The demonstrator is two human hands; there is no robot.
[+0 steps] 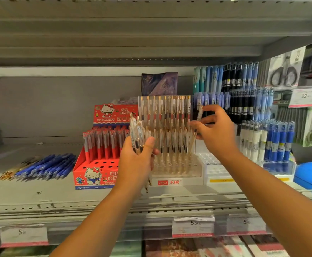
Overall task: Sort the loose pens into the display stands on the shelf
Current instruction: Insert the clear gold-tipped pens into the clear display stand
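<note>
Stocking the pen shelf right now. My left hand (136,164), just left of the frame's centre, is wrapped round a bundle of clear pens (137,130) with gold clips. The tops fan out above my thumb and a couple of tips poke out below my wrist. My right hand (216,134), a bit right of centre, pinches a single clear pen (199,113) between thumb and fingertips, tilted, at the right edge of the clear stand (175,181).

That stand sits dead centre on the shelf (40,197) — white base, red logo, back rows packed with the same gold-clip pens, open holes in front. Just beside it toward the left of the frame is the red Hello Kitty stand (95,176), with red pens in its back rows.

Further left a pile of loose blue pens (47,166) lies flat on the shelf, with a few gold-tipped ones at its far end. At the right of the frame is a stand of blue and white pens (273,143). Price tags (193,227) run along the shelf edge at the bottom.
</note>
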